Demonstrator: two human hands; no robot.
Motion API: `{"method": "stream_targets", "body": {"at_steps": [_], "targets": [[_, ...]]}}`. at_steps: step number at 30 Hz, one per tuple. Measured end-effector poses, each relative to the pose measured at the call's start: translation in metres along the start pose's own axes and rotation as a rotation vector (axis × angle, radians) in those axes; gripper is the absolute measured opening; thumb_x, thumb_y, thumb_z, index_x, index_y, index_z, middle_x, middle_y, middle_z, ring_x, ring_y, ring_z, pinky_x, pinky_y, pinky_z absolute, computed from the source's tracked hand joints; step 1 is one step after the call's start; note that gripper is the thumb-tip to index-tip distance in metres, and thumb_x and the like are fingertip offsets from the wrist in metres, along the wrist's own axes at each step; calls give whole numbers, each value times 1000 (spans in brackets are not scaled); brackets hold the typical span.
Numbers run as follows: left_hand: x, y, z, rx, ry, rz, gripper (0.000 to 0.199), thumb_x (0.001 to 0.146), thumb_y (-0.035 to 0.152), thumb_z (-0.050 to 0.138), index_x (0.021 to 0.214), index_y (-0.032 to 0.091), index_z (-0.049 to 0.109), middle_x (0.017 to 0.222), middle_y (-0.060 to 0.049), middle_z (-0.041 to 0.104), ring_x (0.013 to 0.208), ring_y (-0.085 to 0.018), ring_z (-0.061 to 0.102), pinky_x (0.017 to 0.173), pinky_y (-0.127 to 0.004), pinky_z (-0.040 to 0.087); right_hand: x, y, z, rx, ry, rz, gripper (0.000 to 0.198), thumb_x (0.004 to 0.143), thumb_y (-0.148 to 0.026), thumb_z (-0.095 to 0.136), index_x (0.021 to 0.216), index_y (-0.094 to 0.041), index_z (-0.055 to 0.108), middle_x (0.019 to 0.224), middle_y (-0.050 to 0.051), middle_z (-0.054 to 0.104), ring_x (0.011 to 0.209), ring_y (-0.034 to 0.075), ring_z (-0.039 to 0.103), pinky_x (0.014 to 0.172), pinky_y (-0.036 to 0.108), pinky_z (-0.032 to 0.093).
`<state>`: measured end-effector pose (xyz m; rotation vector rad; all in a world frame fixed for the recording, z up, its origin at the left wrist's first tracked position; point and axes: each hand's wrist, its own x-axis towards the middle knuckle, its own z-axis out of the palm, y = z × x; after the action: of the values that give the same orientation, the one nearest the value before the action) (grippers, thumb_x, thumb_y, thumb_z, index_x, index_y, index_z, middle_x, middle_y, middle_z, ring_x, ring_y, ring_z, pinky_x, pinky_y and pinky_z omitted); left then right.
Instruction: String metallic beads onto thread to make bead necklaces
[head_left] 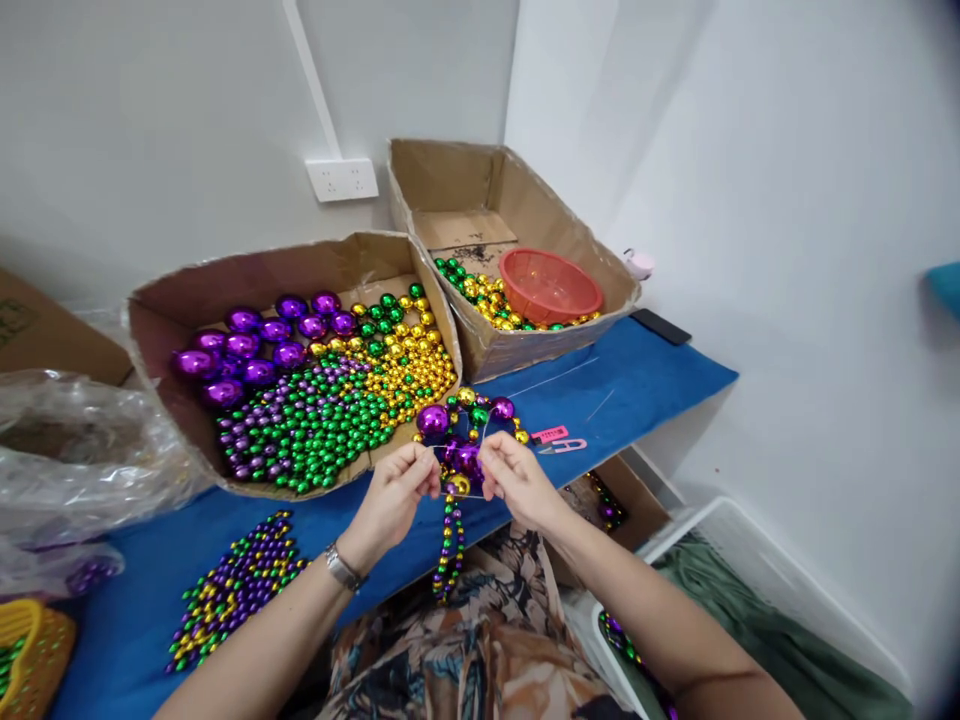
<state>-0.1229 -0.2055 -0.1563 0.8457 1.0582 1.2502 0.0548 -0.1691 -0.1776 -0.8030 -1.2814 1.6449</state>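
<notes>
Between my two hands a thin pale string point(474, 496) is pulled taut, pinched at either side. My left hand point(401, 482), with a metal watch on the wrist, is closed on one part of it. Opposite, my right hand point(519, 476) pinches the other part. A strand of purple, gold and green beads point(450, 545) hangs from between the hands past the table edge. Just beyond my fingers lie larger beads of that string, among them a big purple bead point(433, 420) and a green bead point(478, 412). The exact finger grip on the string is partly hidden.
A cardboard box point(180, 420) holds sorted loose beads; another box point(540, 345) behind it holds beads and a red bowl point(551, 285). Pink thread snips point(564, 446) lie right of my hands on the blue cloth point(645, 385). Bead strands point(232, 585) lie at left, near a yellow basket point(56, 655).
</notes>
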Motion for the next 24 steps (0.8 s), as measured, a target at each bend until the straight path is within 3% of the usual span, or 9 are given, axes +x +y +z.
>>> {"method": "stream_targets", "body": {"at_steps": [4, 7, 9, 11, 14, 16, 18, 24], "targets": [[-1, -12, -5, 15, -61, -150, 30, 76, 41, 71, 70, 15, 58, 69, -1, 56, 60, -11, 52, 57, -24, 45, 1, 7, -7, -239, -77, 26, 25, 92, -45, 52, 86, -20, 52, 64, -5, 56, 43, 7, 48, 43, 19, 41], [-2, -13, -6, 98, -129, -113, 25, 82, 40, 65, 81, 15, 63, 76, -2, 59, 66, -11, 53, 61, -24, 47, 5, 0, -7, -326, -85, -44, 24, 93, -44, 50, 90, -21, 55, 101, 4, 63, 44, 4, 50, 42, 20, 43], [-2, -12, -7, 174, -171, -70, 23, 84, 38, 63, 88, 16, 65, 79, -3, 60, 68, -12, 54, 63, -25, 47, 9, -7, -7, -360, -104, -91, 24, 94, -43, 48, 90, -21, 54, 132, 9, 50, 44, 2, 52, 42, 20, 44], [-1, -10, -9, 234, -214, -45, 22, 85, 37, 62, 90, 16, 65, 80, -3, 62, 68, -12, 56, 64, -25, 48, 14, -12, -7, -387, -161, -98, 25, 94, -43, 46, 88, -20, 53, 144, 11, 37, 44, 0, 52, 42, 21, 44], [0, -6, -10, 223, -229, -14, 20, 85, 35, 62, 90, 16, 66, 80, -3, 62, 68, -12, 57, 65, -26, 48, 20, -15, -8, -407, -299, -25, 26, 95, -44, 45, 89, -20, 52, 128, 11, 54, 44, 2, 52, 45, 20, 44], [0, -3, -9, 157, -203, -2, 19, 85, 35, 63, 90, 17, 66, 80, -3, 62, 68, -12, 56, 65, -25, 48, 22, -15, -8, -402, -374, 47, 26, 96, -45, 43, 91, -20, 51, 92, 4, 67, 45, 5, 54, 50, 20, 45], [0, -1, -9, 91, -177, -2, 18, 84, 33, 64, 89, 17, 67, 80, -3, 62, 69, -12, 56, 65, -25, 48, 24, -13, -7, -385, -411, 116, 27, 96, -46, 41, 93, -20, 49, 62, -4, 61, 45, 8, 55, 52, 19, 45], [2, 4, -11, 65, -153, -20, 19, 81, 32, 67, 93, 17, 68, 83, -5, 64, 70, -13, 58, 67, -25, 48, 28, -9, -8, -283, -287, 120, 27, 91, -47, 51, 90, -21, 49, 71, -5, 55, 51, 9, 61, 50, 19, 48]]}}
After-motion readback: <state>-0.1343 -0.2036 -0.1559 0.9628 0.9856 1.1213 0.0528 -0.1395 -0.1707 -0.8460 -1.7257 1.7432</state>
